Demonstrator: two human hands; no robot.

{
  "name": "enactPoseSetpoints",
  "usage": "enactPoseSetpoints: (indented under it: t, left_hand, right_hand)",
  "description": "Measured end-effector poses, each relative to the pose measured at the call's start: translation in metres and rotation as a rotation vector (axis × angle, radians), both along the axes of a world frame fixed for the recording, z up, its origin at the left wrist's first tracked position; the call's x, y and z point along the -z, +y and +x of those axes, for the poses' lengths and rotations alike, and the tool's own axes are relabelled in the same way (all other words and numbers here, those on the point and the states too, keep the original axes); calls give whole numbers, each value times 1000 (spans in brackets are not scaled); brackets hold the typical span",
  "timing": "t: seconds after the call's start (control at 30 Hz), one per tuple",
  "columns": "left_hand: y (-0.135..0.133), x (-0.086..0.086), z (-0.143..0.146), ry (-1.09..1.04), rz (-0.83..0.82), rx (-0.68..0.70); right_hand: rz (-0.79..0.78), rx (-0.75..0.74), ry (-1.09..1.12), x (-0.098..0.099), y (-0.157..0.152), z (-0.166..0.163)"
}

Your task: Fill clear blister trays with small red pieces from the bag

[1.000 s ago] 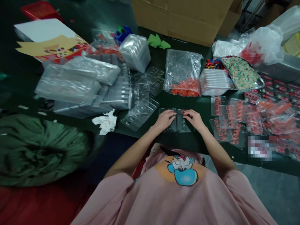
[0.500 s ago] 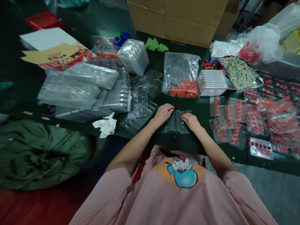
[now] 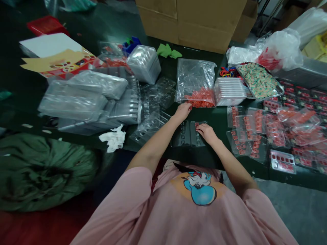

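Two clear plastic blister trays with rows of square pockets lie side by side before me, the left tray point(image 3: 182, 136) and the right tray point(image 3: 195, 137). My right hand point(image 3: 207, 132) is over the right tray, its fingertips closed at a small red plastic piece point(image 3: 196, 125) in the top pocket. Beyond the trays, my left hand point(image 3: 183, 111) reaches to the edge of a pile of red plastic pieces point(image 3: 201, 97) at the mouth of a clear bag point(image 3: 195, 73). Its fingers are bent together; whatever they pinch is hidden.
Filled blister packs point(image 3: 247, 126) lie spread at the right. A metal tray of small pieces point(image 3: 259, 80) and stacked clear trays point(image 3: 230, 91) stand behind. More clear packaging point(image 3: 74, 100) and a crumpled white tissue point(image 3: 113, 137) are at the left. A cardboard box point(image 3: 194, 23) closes off the back.
My left hand has moved forward from the left tray to the red pile. My right hand stays at the right tray's top pocket. The view has shifted slightly.
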State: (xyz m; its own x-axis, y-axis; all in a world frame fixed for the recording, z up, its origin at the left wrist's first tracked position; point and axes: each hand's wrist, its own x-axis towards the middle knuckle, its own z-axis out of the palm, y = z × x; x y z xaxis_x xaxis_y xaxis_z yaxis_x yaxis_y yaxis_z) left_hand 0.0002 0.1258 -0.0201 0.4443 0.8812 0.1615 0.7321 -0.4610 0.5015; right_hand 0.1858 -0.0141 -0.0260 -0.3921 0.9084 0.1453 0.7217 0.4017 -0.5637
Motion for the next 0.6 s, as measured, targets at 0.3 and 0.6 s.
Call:
enactPoseSetpoints:
  t: [0.3, 0.6]
  left_hand:
    - [-41, -5, -12, -522, -293, -57]
    - [-81, -26, -8, -860, -482, -41]
  right_hand:
    - [13, 107, 172, -19, 10, 6]
    - [-157, 161, 535, -34, 34, -16]
